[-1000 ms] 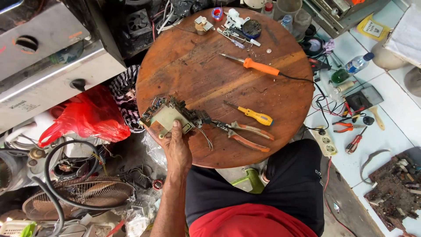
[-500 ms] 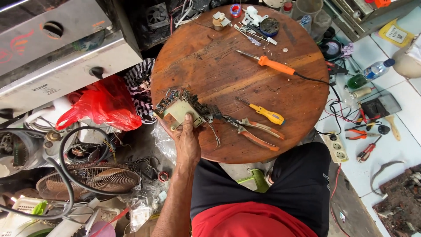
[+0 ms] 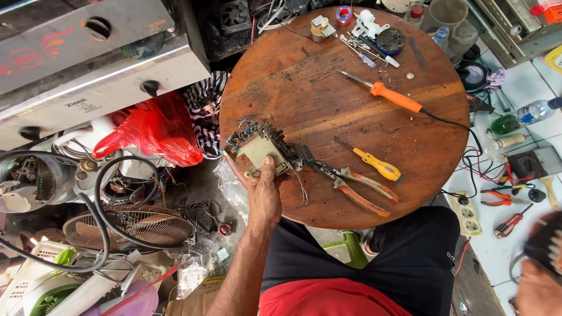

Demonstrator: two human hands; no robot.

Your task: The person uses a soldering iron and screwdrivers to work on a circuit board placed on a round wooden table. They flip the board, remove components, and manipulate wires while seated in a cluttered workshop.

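Left hand (image 3: 264, 193) clamped on a circuit board (image 3: 260, 149) at the near-left edge of the round wooden table (image 3: 304, 88), thumb pressed flat on the beige block in the middle, fingers curled under the rim; grip closed around the board. Board lying with its long axis running from lower left to upper right, component side up, loose thin wires trailing off its right end toward the pliers (image 3: 354, 187). Pliers just beside the board's right end, jaws aimed up-left at it, orange handles splayed down-right. Yellow screwdriver (image 3: 374, 164) just above the pliers, tip pointing up-left. Orange-handled soldering iron (image 3: 386, 93) farther back, tip toward the upper left, black cord running off the table's right edge. Small black round tin (image 3: 390, 41) at the far rim, contents too dark to make out, with a blue tape roll (image 3: 345, 14) and small parts near it. Right hand (image 3: 538, 287) low at the frame's right corner, off the table, wrapped around something dark and ribbed; mostly cut off, so impossible to tell how tight that grip is. Red plastic bag (image 3: 155, 131) on the floor left of the table, bulging, contents hidden.
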